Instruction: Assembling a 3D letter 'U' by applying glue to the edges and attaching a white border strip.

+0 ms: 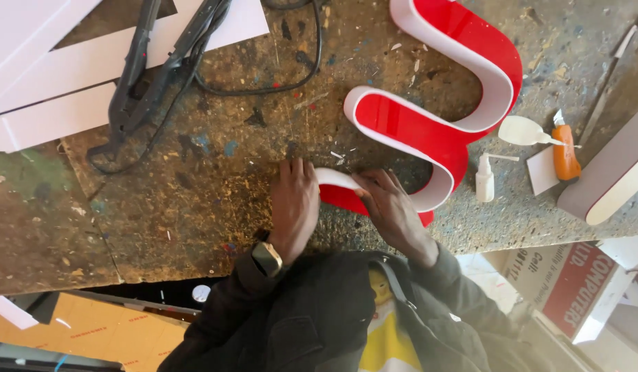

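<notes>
Hands meet at the near end of a big red letter shape [429,117], an S-like curve with a red face and a white strip wall standing along its edge. The left hand [295,203] presses flat over the strip's loose near end, fingers closed down on it; the right hand [391,210] pinches the same white strip [336,179] just beside it, where the strip bends round the letter's last curve. Both hands are together and clamped on that strip.

By the look of it, most of the wall is already seated: white edging follows the two far bends without gaps. Only the tail under the hands seems left to fix, though the exact joint is hidden by the fingers.

Just right of the right hand stand a small white glue bottle [484,179], a white nozzle piece [522,131] and an orange-handled knife [565,153], all close to the letter. Left of the left hand the stained table [195,200] lies bare, with white boards [50,76] and a black corded tool [143,69] farther off. The table's near edge runs just under the wrists, so little room remains toward the body.
</notes>
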